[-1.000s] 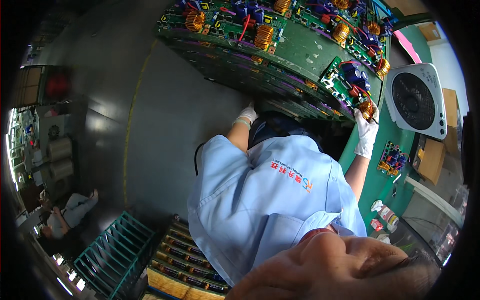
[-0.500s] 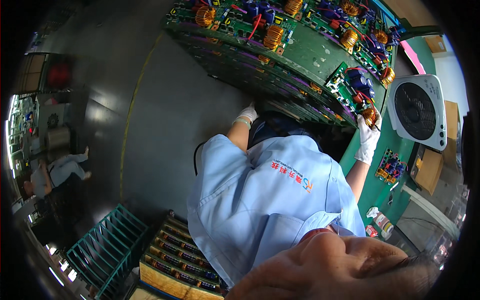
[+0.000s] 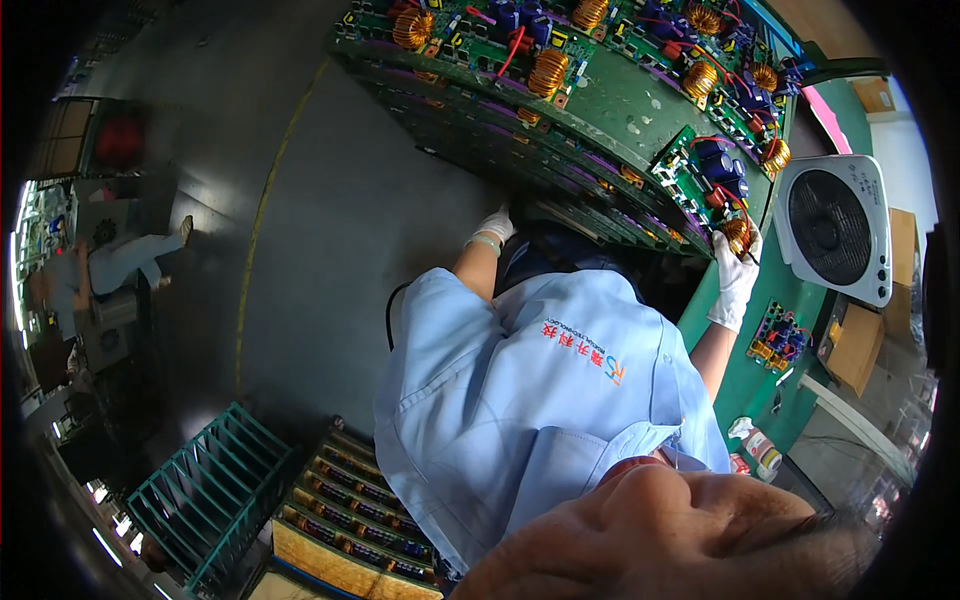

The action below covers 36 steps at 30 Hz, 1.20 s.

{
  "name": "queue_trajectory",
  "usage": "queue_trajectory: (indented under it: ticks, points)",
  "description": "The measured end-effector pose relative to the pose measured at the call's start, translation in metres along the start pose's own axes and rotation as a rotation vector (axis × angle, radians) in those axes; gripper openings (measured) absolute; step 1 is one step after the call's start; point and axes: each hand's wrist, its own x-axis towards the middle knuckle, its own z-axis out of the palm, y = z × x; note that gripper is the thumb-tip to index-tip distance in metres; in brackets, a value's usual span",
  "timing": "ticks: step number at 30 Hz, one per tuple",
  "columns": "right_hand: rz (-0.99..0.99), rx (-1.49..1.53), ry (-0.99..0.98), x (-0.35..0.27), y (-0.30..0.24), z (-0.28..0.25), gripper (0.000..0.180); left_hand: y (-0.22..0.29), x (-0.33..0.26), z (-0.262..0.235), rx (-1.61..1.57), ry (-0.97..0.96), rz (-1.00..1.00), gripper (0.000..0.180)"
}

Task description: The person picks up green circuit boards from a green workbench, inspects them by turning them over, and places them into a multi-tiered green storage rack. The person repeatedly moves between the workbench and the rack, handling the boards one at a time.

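Observation:
My right hand [image 3: 736,270], in a white glove, is closed on the near corner of a green circuit board [image 3: 705,175]. Beside its fingers is the board's copper-wound coil [image 3: 737,236]; blue capacitors and a red wire stand on it too. This board lies at the near right corner of a green tray [image 3: 630,120], the top of a stack loaded with similar boards [image 3: 545,45]. My left hand [image 3: 495,226], gloved with a band at the wrist, is low beside the dark seat, near the stack's lower edge. Its fingers are mostly hidden.
A grey box fan [image 3: 835,220] stands on the green bench at right, near another small circuit board [image 3: 780,335] and a bottle [image 3: 765,448]. Behind on the left are a green slotted rack [image 3: 210,490] and a crate of boards [image 3: 350,510]. Another person [image 3: 125,265] sits far left.
My hands stay in nearly the same places, the right one still at the board's corner. The person at far left has shifted a leg. The view has tilted slightly.

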Motion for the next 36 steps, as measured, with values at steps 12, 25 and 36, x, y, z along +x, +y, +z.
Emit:
queue_trajectory:
  ticks: [12, 25, 36]
  points:
    - [0.025, -0.022, -0.008, 0.001, 0.002, -0.003, 0.057, -0.005, 0.011, 0.009, 0.03, 0.016, 0.008, 0.088]
    - [0.011, -0.005, -0.008, -0.001, -0.002, -0.001, 0.059, 0.002, -0.008, -0.005, 0.032, -0.028, 0.001, 0.085]
    - [0.012, -0.021, -0.005, 0.0, 0.003, -0.004, 0.059, 0.003, 0.0, -0.012, 0.002, -0.022, -0.011, 0.077]
